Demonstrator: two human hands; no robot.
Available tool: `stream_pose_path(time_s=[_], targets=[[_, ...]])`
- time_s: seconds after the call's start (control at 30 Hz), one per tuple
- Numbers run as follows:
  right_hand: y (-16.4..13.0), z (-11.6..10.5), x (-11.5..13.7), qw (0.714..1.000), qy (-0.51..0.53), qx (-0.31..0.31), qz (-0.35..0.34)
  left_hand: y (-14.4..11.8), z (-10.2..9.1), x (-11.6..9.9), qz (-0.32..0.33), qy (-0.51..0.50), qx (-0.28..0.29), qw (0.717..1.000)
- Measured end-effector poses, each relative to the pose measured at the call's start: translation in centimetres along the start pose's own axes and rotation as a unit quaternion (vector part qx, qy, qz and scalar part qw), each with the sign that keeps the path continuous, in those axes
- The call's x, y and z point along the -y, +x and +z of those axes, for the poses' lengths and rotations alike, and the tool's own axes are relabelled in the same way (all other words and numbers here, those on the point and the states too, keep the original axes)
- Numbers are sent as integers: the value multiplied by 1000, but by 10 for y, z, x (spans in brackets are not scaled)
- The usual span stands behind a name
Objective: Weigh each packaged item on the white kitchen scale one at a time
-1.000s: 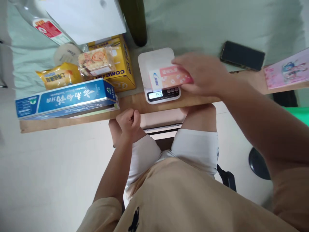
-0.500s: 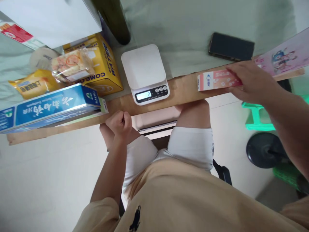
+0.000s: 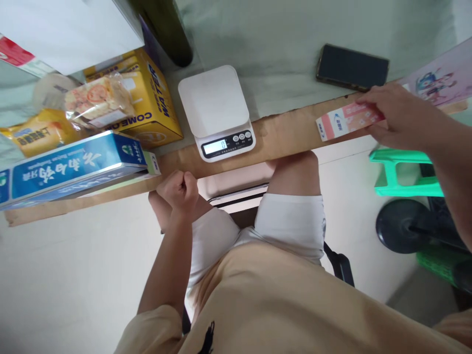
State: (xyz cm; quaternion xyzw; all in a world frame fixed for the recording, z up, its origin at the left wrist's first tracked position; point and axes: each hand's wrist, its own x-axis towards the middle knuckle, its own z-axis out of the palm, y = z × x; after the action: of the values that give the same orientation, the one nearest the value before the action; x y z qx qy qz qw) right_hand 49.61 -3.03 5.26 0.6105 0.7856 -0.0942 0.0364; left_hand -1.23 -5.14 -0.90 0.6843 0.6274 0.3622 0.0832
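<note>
Head camera: nearest, the left hand (image 3: 179,189) is curled into an empty fist at the wooden table edge (image 3: 280,135). Farther right, the right hand (image 3: 400,118) grips the pink carton (image 3: 344,120) by its far end, low over that edge (likely light, stiff cardboard, best pinched across its long sides). Beyond, the white scale (image 3: 216,105) stands bare, the phone (image 3: 352,66) behind.

So the pink and white box (image 3: 344,121) is a small, slim carton with a blue logo on its white end. It lies flat and slightly tilted at the wooden table edge (image 3: 287,135), gripped in the right hand (image 3: 400,118), well apart from the scale.
</note>
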Motion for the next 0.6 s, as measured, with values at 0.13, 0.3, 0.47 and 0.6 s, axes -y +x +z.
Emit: stream_pose_path(time_s=[0.13, 0.3, 0.47, 0.6], targets=[[1, 2, -6, 1000, 3, -2, -17, 0, 2, 2, 1, -15, 5, 1000], [4, 0, -10, 1000, -12, -2, -7, -1, 3, 5, -16, -28, -1, 999], [4, 1, -15, 1000, -24, -11, 0, -1, 2, 4, -19, -23, 1, 1000], [1, 3, -6, 993, -14, -97, -61, 0, 1, 3, -10, -30, 2, 999]])
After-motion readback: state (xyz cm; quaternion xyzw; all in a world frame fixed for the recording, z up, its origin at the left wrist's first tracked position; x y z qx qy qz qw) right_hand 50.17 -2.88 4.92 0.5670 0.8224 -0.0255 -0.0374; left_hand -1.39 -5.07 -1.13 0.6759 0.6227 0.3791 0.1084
